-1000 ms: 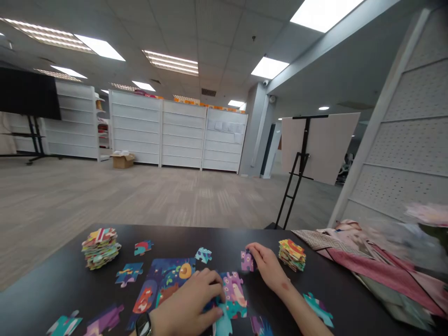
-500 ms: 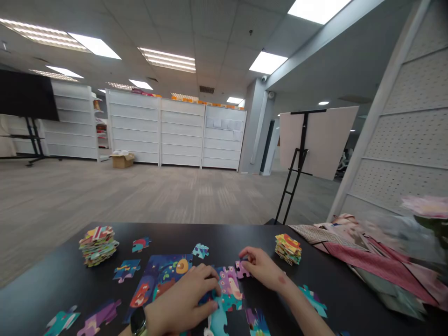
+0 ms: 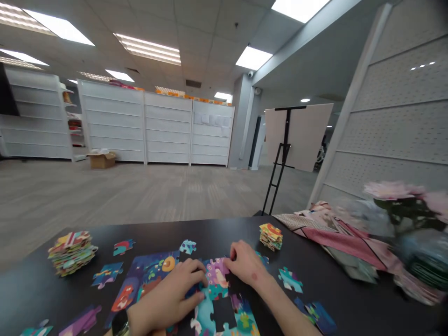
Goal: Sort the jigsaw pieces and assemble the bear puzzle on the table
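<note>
A partly joined jigsaw puzzle (image 3: 217, 275) with sea-coloured pieces lies on the black table (image 3: 147, 233). My left hand (image 3: 178, 287), a watch on its wrist, rests over the puzzle's middle, fingers curled but apart, thumb near a teal piece (image 3: 205, 310). At the puzzle's upper right, my right hand (image 3: 243, 263) has its thumb and fingers closed beside the pink section; what lies between them is hidden. Loose pieces lie around: a blue one (image 3: 108, 274), a red and teal one (image 3: 123, 247), a light blue one (image 3: 188, 246) and a teal one (image 3: 290, 279).
Stacks of puzzle pieces stand at the left (image 3: 72, 253) and at the right (image 3: 270, 236). Pink cloth (image 3: 346, 238) and pink flowers (image 3: 395, 190) are on the right side. Beyond the table are an easel (image 3: 285, 140), white shelves (image 3: 168, 128) and a cardboard box (image 3: 102, 160).
The view has turned right. My right hand has moved in toward the pink section, and the purple piece that showed at its fingertips is now hidden. My left hand stays over the puzzle.
</note>
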`<state>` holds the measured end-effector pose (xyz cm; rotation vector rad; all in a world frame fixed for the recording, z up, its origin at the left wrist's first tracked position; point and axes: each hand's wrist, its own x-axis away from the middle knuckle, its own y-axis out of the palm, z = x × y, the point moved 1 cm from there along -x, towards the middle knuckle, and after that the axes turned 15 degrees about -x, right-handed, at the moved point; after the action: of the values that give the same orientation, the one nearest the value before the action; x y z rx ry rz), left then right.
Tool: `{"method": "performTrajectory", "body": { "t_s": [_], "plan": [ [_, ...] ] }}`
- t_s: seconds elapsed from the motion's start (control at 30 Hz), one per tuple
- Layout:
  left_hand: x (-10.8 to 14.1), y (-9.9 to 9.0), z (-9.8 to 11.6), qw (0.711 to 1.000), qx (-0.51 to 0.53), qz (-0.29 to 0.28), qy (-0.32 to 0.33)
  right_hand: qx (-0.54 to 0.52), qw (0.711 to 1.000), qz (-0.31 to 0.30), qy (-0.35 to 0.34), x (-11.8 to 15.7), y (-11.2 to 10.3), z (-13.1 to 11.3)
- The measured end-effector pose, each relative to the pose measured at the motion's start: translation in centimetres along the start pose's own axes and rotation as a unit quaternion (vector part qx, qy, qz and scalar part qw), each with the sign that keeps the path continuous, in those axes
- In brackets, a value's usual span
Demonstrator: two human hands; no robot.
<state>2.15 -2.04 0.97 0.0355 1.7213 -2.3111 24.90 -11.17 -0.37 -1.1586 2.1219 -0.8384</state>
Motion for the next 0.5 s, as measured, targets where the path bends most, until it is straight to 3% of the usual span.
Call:
{"method": "performTrajectory", "body": {
  "t_s": [0.1,0.2,0.37,0.5],
  "plan": [
    [0.1,0.3,-0.2,1.000,0.004,-0.002,0.008,-0.003,1.000,0.001,0.006,0.6,-0.6,0.0],
    [0.2,0.4,-0.5,1.000,0.006,0.000,0.017,-0.004,1.000,0.005,0.015,2.2,-3.5,0.9],
    [0.3,0.2,-0.4,1.000,-0.006,0.006,0.017,0.069,0.987,0.064,0.132,7.0,-10.6,5.2],
    [0.5,0.4,-0.3,0.999,-0.014,0.025,0.024,0.098,0.980,0.069,0.161,9.4,-12.3,8.4]
  ]
}}
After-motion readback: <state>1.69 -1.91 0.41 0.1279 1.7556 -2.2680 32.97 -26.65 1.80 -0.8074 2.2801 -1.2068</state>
